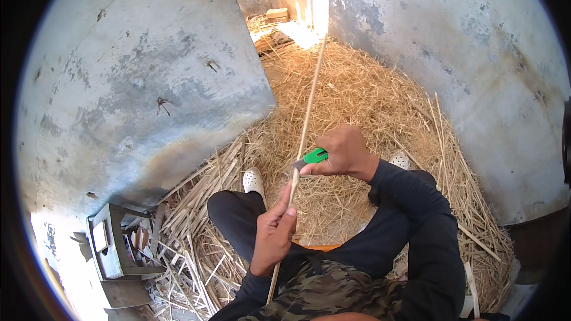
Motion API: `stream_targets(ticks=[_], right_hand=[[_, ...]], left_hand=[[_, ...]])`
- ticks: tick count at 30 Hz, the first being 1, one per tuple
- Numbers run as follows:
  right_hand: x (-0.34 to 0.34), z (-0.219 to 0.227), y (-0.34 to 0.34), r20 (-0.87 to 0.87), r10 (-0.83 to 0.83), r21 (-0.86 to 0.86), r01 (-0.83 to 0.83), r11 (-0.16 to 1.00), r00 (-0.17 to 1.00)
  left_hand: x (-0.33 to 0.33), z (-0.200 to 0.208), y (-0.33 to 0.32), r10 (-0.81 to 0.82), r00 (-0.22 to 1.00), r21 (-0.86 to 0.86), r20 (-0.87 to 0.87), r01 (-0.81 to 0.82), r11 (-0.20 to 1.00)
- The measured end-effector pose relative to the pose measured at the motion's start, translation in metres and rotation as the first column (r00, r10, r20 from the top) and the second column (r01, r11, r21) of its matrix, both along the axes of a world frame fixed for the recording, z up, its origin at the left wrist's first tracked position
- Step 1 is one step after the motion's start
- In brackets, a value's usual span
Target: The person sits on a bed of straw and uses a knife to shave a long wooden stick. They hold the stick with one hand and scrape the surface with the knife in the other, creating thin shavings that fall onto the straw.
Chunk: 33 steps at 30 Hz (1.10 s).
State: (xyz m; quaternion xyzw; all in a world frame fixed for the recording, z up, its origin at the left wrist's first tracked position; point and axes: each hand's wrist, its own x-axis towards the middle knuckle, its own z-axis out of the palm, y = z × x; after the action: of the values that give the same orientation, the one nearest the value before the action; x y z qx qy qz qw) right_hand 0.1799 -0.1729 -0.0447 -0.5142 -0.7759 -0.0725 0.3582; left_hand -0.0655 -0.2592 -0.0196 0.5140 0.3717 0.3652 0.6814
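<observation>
A long, thin, pale strip, likely bamboo or cane (310, 104), runs from my lap up toward the bright far corner. My left hand (275, 232) is closed around its lower part, thumb and fingers along it. Just above, my right hand (345, 153) grips a green utility knife (315, 156). The knife's grey blade lies across the strip, touching it at a pale, roughened spot. My right thumb presses close to the blade and the strip.
Straw-like shavings (351, 95) cover the floor, with longer split strips (196, 202) heaped at left. White clogs (253, 181) are on my feet. Worn plaster walls (452, 53) stand on both sides. A grey wooden box (110, 255) with odds and ends sits at lower left.
</observation>
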Motion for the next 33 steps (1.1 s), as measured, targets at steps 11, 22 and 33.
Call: stream_targets(ticks=[11,22,33], right_hand=[[0.005,-0.002,0.006,0.007,-0.026,-0.077,0.026,0.997,1.0],[0.032,0.002,0.032,0.015,-0.258,-0.266,0.253,0.93,0.966],[-0.005,-0.017,0.002,-0.045,0.001,-0.124,-0.007,0.992,0.999]], left_hand=[[-0.001,0.002,-0.006,-0.012,0.986,0.09,-0.163,0.027,0.996],[-0.003,0.011,-0.013,-0.016,0.959,0.193,-0.283,0.073,0.978],[-0.009,0.006,-0.013,0.062,0.905,0.376,-0.42,0.112,0.92]])
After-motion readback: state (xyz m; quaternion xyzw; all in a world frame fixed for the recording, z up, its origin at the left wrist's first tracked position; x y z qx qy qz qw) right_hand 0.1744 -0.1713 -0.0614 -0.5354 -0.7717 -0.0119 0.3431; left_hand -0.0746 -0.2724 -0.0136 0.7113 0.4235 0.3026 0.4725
